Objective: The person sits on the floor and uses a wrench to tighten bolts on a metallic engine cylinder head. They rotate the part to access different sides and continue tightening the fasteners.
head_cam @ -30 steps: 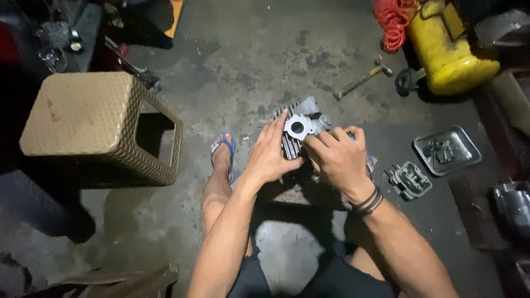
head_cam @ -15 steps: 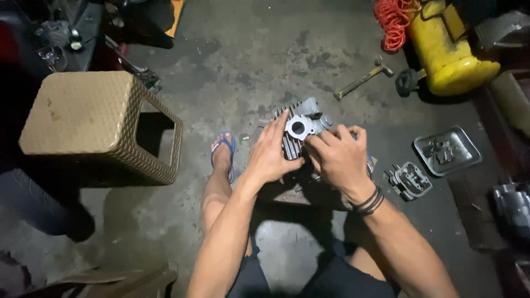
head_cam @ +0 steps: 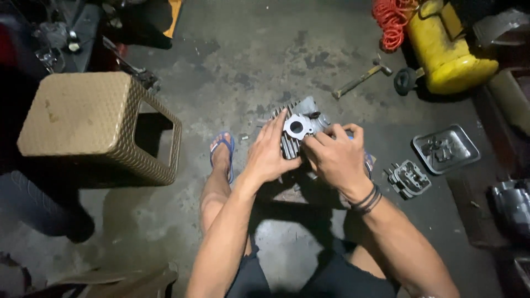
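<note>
**Inspector:** When the scene was examined, where did the finned engine part [head_cam: 301, 129] lie, and how was it held?

**Assessor:** It sat on the concrete floor [head_cam: 248, 60], just right of the blue sandal [head_cam: 222, 146] on the person's foot. The left hand [head_cam: 270, 154] lay against the part's left side, fingers extended along the fins, pressing rather than closed around it. The right hand [head_cam: 334, 157] was curled at the part's right edge; whether it pinched a small piece there could not be told, as the fingers hid it.

**Inspector:** What stood about the part?

**Assessor:** A hammer [head_cam: 361, 80] lay beyond it to the right, with a yellow tank [head_cam: 450, 52] farther right. A metal tray [head_cam: 447, 149] of small pieces and a loose casting [head_cam: 408, 177] lay to the right. A woven stool [head_cam: 94, 124] stood well to the left.

**Inspector:** Risks?

**Assessor:** In my judgement, the part could tip or slide, since only a flat hand steadied it on rough floor. Any small piece released might be lost in the poor light.
</note>
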